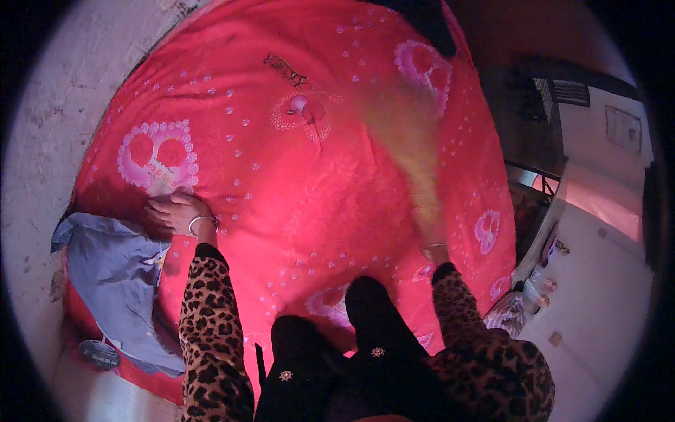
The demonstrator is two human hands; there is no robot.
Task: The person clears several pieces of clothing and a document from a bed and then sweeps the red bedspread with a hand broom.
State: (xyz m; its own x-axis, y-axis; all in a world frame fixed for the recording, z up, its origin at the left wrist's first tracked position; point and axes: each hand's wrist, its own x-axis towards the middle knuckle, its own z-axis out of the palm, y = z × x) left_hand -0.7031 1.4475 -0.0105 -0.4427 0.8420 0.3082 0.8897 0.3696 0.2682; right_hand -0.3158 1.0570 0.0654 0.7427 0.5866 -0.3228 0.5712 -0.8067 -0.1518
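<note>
A red bedspread [316, 200] printed with pink hearts, roses and small dots covers the bed before me. My left hand [176, 213] rests flat on it at the left, palm down, beside a printed heart, with a metal bangle at the wrist. On the right, my right hand [434, 235] holds the narrow end of a grass broom [414, 153]. The broom is blurred by motion; its yellow-brown bristles fan out over the cloth, away from me. My fingers around its handle are hardly distinguishable.
A blue-grey garment [113, 279] lies left of my left forearm. Below it is a dark oval thing [100, 354]. A plaster wall [58, 132] borders the bed's left side. Beyond the right edge, a clear plastic bottle [538, 285] and a striped cloth [507, 312] lie near the pale floor.
</note>
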